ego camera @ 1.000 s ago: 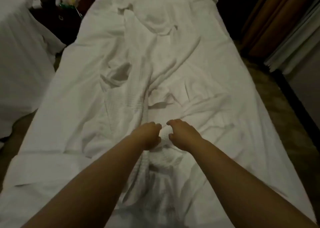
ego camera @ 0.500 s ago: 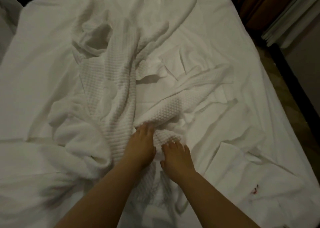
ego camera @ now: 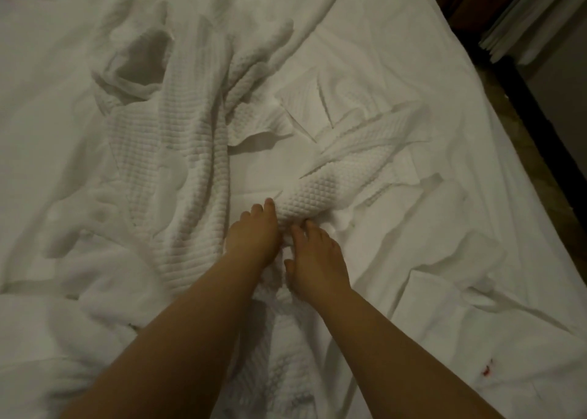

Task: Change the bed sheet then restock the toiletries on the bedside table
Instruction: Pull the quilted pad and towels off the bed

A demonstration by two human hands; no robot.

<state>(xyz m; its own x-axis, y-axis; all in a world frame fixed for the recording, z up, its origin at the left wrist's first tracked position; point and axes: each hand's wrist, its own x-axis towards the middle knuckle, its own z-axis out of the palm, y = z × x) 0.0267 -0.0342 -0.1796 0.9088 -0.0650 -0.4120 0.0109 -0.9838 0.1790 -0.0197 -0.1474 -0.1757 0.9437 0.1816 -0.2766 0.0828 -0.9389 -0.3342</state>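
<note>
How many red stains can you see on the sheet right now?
1. A small red stain sits on the sheet near the lower right edge of the bed, right of the right forearm. Folds and the crumpled waffle blanket may hide others.

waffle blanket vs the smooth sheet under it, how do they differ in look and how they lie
The waffle blanket has a raised grid texture; the sheet is smooth. The blanket is bunched in long folds down the middle, gripped by the left hand and right hand; the sheet lies spread out with shallow creases. Both are white.
</note>
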